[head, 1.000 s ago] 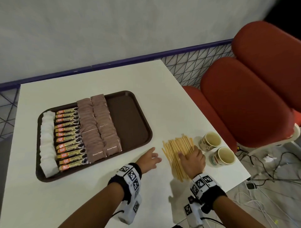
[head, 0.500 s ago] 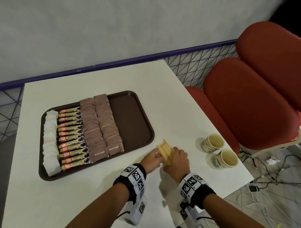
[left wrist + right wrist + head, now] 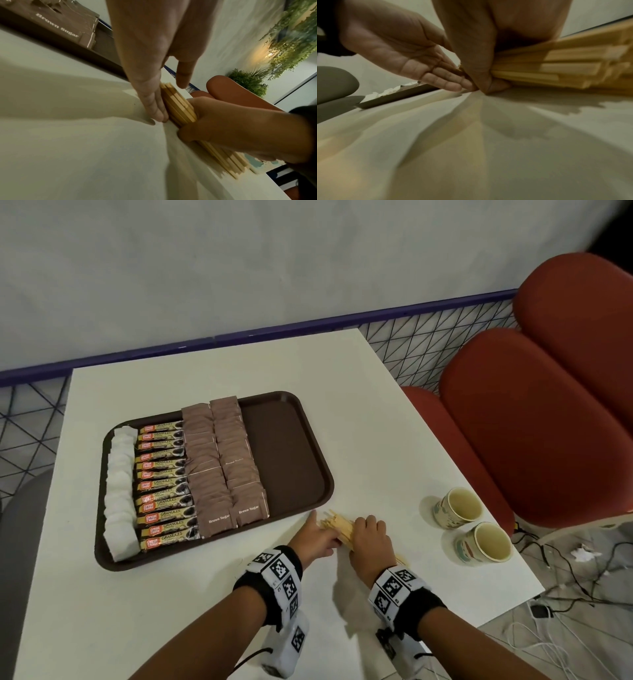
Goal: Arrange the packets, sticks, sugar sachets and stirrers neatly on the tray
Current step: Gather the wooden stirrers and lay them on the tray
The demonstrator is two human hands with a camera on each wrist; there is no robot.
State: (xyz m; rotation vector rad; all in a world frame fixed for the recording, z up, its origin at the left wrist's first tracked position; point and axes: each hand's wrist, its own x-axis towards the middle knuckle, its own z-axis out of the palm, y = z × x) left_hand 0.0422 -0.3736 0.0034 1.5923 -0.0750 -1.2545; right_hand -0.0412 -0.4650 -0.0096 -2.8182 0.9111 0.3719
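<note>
A brown tray point(image 3: 287, 460) holds a column of white sachets point(image 3: 120, 484), a column of granules sticks point(image 3: 164, 474) and two columns of brown sugar packets point(image 3: 222, 460); its right third is bare. Just off the tray's front right corner, a bundle of wooden stirrers point(image 3: 337, 527) lies on the white table. My right hand point(image 3: 370, 539) curls over the bundle and grips it. My left hand point(image 3: 318, 537) presses straight fingers against the bundle's left side. In the left wrist view the stirrers point(image 3: 178, 106) sit between the left hand point(image 3: 147, 81) and right hand point(image 3: 223, 121). In the right wrist view the stirrers point(image 3: 556, 67) fan out unevenly at their ends.
Two paper cups point(image 3: 459, 506) point(image 3: 486, 542) stand near the table's right edge, right of my hands. Red padded chairs point(image 3: 531, 422) stand beyond that edge. Cables point(image 3: 565, 577) lie on the floor at the right. The tray rim point(image 3: 393, 96) shows low behind the left hand.
The stirrers, earlier spread flat under my right hand, are now gathered into a tight bundle between both hands and sit further left, closer to the tray.
</note>
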